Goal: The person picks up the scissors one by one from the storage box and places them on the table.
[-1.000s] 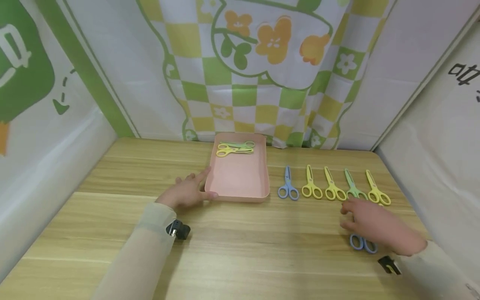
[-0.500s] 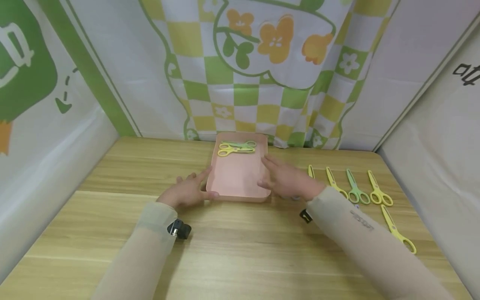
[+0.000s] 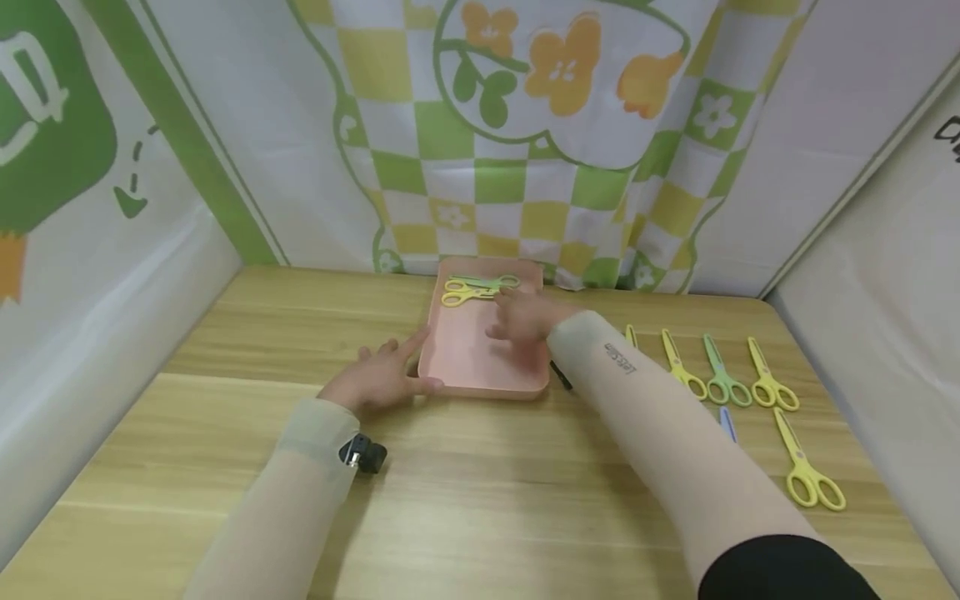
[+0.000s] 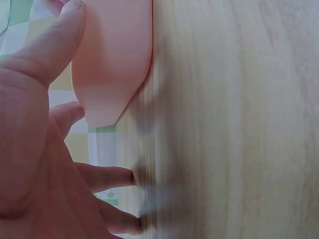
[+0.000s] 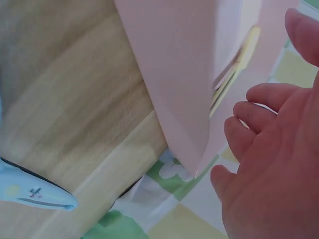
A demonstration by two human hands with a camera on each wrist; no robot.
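Observation:
The pink tray (image 3: pixel 480 387) stands at the back of the table, holding yellow scissors (image 3: pixel 455 298) and green scissors (image 3: pixel 508 282) near its far end. My left hand (image 3: pixel 378 377) touches its near left corner, thumb at the front rim and index finger along the left side. In the left wrist view the other fingers are spread off the tray. My right hand (image 3: pixel 525 317) is over the tray's right part, close to the scissors inside. Seen from the right wrist, its fingers (image 5: pixel 254 117) are loosely bent, with nothing visible between them.
To the right lie yellow scissors (image 3: pixel 810 475), more yellow scissors (image 3: pixel 768 383), green scissors (image 3: pixel 720 379) and blue scissors (image 3: pixel 727 423) partly hidden by the right arm. The right wrist view shows a light blue scissor blade (image 5: pixel 37 186). A checkered curtain (image 3: pixel 498 179) hangs behind the tray.
My right hand has moved left from beside the scissors on the right, to the tray's right edge, then over the tray. The left hand has stayed at the tray corner.

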